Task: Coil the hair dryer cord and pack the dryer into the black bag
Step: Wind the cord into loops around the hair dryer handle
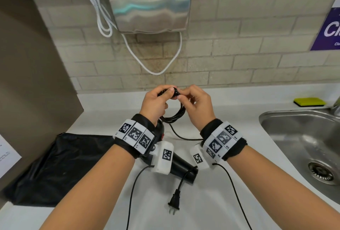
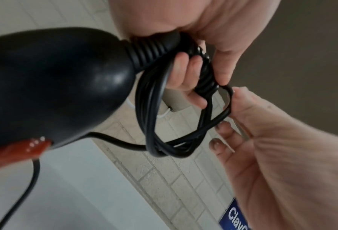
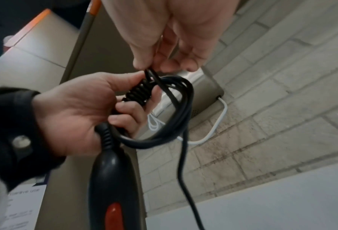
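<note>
- Left hand (image 1: pixel 155 103) raised above the white worktop (image 1: pixel 211 202); its fingers (image 3: pixel 124 107) are curled round the coiled cord (image 3: pixel 176 118) and the ribbed strain relief at the end of the hair dryer (image 3: pixel 110 183) handle.
- Left thumb presses the tight wraps of cord against those fingers; loose loops hang below the hand.
- Right hand (image 1: pixel 197 105) just beside the left, the two nearly touching. Thumb and forefinger (image 2: pixel 240 99) pinch one strand of cord at the top of the loops; the other fingers of that hand are loosely bent and hold nothing.
- Hair dryer hangs from the left hand's grip, black body with a red switch (image 3: pixel 114 216); barrel points down towards the person, beneath the wrists. Whether the barrel rests on the worktop, cannot tell.
- Free cord runs from below the fingers across the worktop, under the right wrist; plug (image 1: pixel 173 203) lies flat on the worktop, nearer the person than the hands.
- Black bag (image 1: pixel 60 167) lies flat on the worktop, left of the left wrist, apart from the dryer.
- Steel sink (image 1: pixel 301 137) well right of the right hand; a yellow sponge (image 1: pixel 310 101) on the ledge behind it.
- Wall-mounted metal hand dryer (image 1: pixel 149 3) above the fingers, white cable (image 1: pixel 158 60) drooping under it.
</note>
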`<action>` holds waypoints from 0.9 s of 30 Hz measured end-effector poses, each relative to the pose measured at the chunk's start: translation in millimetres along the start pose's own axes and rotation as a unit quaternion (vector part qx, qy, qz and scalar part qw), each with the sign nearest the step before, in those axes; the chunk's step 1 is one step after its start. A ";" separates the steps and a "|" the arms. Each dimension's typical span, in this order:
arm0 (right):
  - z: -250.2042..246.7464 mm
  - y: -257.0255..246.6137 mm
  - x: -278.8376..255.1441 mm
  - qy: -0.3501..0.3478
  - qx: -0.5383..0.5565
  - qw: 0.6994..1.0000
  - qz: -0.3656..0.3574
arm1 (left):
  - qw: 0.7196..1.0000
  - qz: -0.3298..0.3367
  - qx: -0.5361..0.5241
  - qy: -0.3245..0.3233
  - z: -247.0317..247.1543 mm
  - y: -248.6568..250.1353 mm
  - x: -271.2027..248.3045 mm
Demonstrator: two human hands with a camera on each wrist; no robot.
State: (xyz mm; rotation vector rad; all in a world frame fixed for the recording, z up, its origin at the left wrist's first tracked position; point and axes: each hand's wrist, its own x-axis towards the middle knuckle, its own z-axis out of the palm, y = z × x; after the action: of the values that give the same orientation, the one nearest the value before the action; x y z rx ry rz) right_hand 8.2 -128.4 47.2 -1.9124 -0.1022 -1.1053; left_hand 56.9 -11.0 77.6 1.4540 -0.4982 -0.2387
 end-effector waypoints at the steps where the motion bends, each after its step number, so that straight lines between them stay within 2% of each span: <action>1: 0.5 1.6 0.9 -0.005 0.015 1.000 0.013 | 1.000 -0.007 -0.003 -0.005 -0.6 0.5 -0.1; 6: 0.2 6.5 1.5 -0.042 0.009 0.999 0.017 | 1.000 -0.015 0.008 -0.026 -2.5 3.0 -1.7; 9: -0.8 9.2 -1.3 -0.072 -0.001 0.996 0.049 | 0.999 -0.013 0.020 -0.040 -4.0 3.9 -3.4; 13: -3.5 18.6 -3.1 -0.240 0.040 0.961 0.129 | 0.998 -0.011 0.023 -0.065 -9.3 3.9 -6.0; 15: -6.0 22.2 -3.5 -0.279 0.020 0.947 0.155 | 0.998 -0.017 0.016 -0.064 -11.5 3.5 -6.8; 19: -17.1 32.1 -6.5 -0.268 0.020 0.949 0.167 | 0.999 -0.023 0.008 -0.046 -14.8 3.8 -6.0; 23: -28.3 33.7 7.9 -0.234 -0.076 0.961 0.125 | 0.999 -0.021 0.036 -0.030 -13.4 3.1 -4.1; 27: -36.6 16.8 28.6 -0.164 -0.158 0.972 0.056 | 0.995 0.015 0.088 -0.044 -4.7 1.9 -3.5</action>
State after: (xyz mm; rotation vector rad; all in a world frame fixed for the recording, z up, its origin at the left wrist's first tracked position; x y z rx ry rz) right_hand 9.2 -174.7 64.3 -2.3452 0.0006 -0.7559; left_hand 55.7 -5.1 78.7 1.6111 -0.6237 -0.2405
